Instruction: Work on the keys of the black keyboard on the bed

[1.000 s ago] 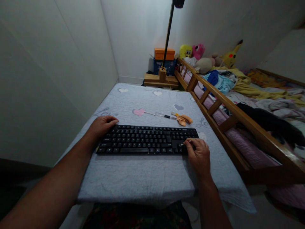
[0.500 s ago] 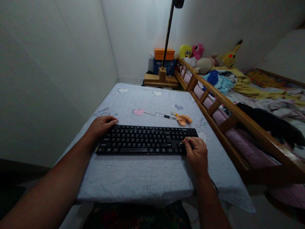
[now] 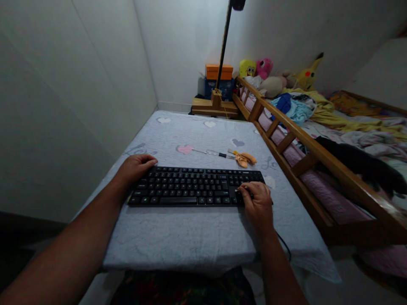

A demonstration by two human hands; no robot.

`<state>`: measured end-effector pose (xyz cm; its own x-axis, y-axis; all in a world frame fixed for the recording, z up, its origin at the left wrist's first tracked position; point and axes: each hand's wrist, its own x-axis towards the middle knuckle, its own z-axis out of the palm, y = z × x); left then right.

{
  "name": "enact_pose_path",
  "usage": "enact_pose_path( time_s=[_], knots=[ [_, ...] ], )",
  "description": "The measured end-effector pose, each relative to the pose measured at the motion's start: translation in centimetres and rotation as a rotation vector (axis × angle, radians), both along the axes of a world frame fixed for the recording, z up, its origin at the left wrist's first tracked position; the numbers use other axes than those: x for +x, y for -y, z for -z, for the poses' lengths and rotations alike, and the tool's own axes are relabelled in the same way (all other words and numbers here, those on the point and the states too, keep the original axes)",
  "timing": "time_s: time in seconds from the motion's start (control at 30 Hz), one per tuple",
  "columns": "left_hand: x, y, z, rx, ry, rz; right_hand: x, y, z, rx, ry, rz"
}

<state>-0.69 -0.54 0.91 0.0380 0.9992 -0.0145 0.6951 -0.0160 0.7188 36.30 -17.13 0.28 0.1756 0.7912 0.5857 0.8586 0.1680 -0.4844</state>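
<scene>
And the R hand (image 3: 258,201), right of centre in the frame, has just slid a touch left along the kbd, i.e. the black keyboard (image 3: 181,186) lying flat mid-frame. So the work, I'd judge, now sits closer to the arrow keys, w/ the numpad side under the palm. Fingers drawn in to a narrow pinch; smth small & pale may be at the tips, but it's too dim to tell if that's a held thing or just a nail.

L hand (image 3: 135,167), centre-left, rests at the kbd's upper-left corner, fingers close together; can't tell if it's actually gripping the edge.

Vs. a sec ago: more of the black cable (image 3: 285,245) shows beside the R forearm, lower right, & the kbd's near-right corner peeks out past the wrist. No visible shift in the L hand, kbd, slim metal tool (image 3: 222,155) or crumpled orange item (image 3: 245,159), the last two just above the kbd on the pale cloth (image 3: 190,237).
</scene>
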Motion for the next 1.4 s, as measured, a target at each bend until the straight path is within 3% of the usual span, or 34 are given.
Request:
enact_pose_path(
  time_s=[0.47,1.2,1.4],
  knots=[
    [-0.2,-0.2,0.3,-0.002,0.021,0.008,0.8,0.3,0.0,-0.003,-0.039,0.093],
    [-0.2,-0.2,0.3,0.002,0.0,0.011,-0.1,0.9,-0.4,-0.025,-0.016,-0.062],
    [-0.2,-0.2,0.3,0.008,-0.005,0.025,-0.2,1.0,-0.3,-0.039,-0.051,-0.047]
  ],
)
